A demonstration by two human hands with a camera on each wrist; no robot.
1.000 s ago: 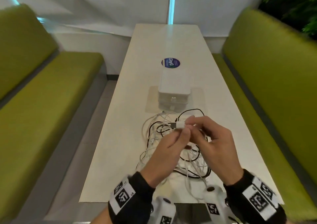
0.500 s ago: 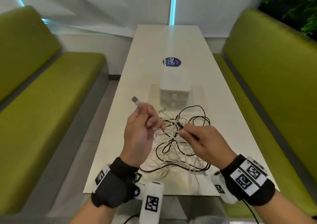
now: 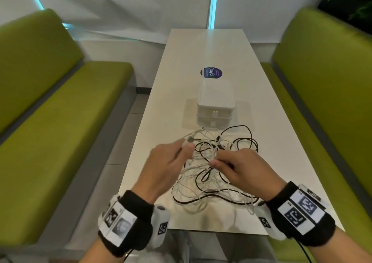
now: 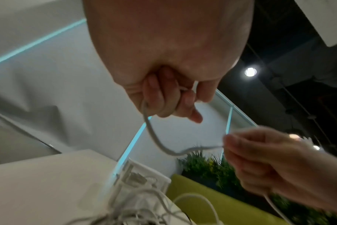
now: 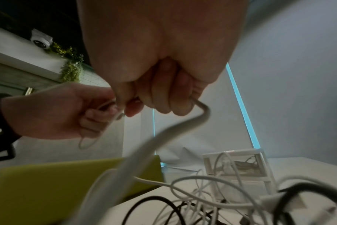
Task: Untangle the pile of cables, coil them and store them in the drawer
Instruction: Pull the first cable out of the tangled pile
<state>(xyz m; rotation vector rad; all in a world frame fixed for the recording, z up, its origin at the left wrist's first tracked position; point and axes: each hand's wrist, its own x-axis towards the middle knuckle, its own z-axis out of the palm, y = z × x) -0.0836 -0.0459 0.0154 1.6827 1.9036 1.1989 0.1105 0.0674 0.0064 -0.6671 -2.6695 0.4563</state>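
white table [image 3: 161,105] | both hands pinch white cable [image 4: 156,141] | drawer [image 3: 215,109] closed

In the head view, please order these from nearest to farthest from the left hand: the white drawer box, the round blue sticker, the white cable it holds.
From the left hand:
1. The thin white cable, pinched in its fingertips above the tangle.
2. The white plastic drawer box, farther up the white table, slightly right.
3. The round dark-blue sticker, just beyond the box.
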